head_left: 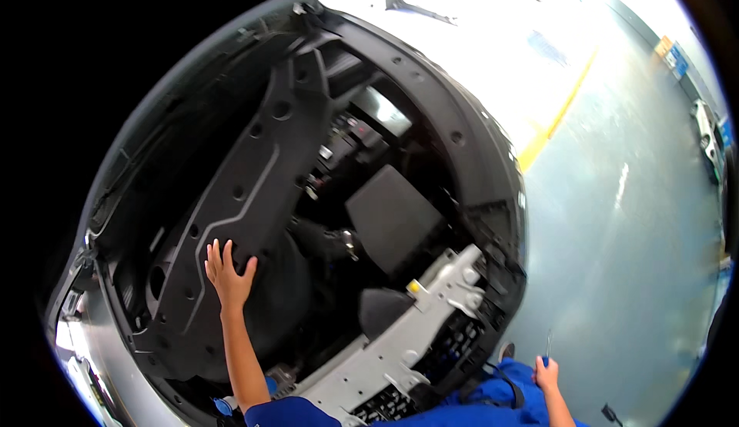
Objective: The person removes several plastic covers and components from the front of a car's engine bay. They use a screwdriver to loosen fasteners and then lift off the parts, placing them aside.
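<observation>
Inside a car's engine bay, my left hand [229, 275] reaches over a long black plastic trim panel [248, 167]. Its fingers are spread and it grips nothing; whether the fingertips touch the panel I cannot tell. Round holes dot the panel, and a raised line runs along it. Down at the lower right, outside the car's front edge, my right hand [546, 376] is closed around a screwdriver [547, 354] with a blue handle, its thin metal shaft pointing up.
A black box-shaped cover [394, 215] sits mid-bay. In front runs a silver crossmember [362, 373] with a yellow cap [414, 286]. A blue cap [224, 406] lies near my left forearm. Grey floor [616, 219] with a yellow line [558, 119] stretches to the right.
</observation>
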Tool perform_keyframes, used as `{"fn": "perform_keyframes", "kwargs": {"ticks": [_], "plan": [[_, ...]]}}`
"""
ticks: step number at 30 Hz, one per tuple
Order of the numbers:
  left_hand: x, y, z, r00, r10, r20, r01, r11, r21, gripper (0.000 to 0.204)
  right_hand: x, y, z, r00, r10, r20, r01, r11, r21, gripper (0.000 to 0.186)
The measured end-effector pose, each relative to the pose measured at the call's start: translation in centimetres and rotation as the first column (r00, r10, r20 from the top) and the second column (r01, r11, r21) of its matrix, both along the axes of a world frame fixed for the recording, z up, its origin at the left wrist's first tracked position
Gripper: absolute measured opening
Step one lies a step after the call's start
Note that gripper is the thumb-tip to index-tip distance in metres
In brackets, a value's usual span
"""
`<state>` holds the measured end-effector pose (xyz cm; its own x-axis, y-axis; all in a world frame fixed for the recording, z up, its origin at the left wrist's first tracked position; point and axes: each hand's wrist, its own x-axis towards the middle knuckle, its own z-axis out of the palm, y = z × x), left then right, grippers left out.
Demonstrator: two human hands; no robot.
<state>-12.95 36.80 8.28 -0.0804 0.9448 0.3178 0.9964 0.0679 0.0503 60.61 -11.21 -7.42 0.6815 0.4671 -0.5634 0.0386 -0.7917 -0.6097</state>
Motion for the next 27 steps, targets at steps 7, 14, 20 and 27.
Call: {"fn": "perform_keyframes", "kwargs": {"ticks": [7,14,20,27], "plan": [[0.9,-6.0,-2.8,0.991,-0.036,-0.130,0.024,0.995,-0.095,0.066,2.5,3.4,0.7,0.974,0.099,0.206,-0.117,0.990,0.080,0.032],[2.3,-7.2,-1.5,0.979,-0.081,-0.188,0.068,0.995,-0.072,0.072,2.8,9.5,4.9,0.949,0.114,0.294,-0.214,0.918,0.334,0.034],[15.3,-12.0,-4.7,0.972,-0.106,0.209,0.056,0.971,0.232,0.052,-0.2,18.9,16.6,0.957,0.251,0.142,-0.289,0.821,0.493,0.033],[43.8,-18.8,-5.7,0.578,-0.310,0.755,0.248,0.948,0.199,0.022,2.2,28.5,18.8,0.644,0.552,0.530,-0.765,0.466,0.445,0.029]]}}
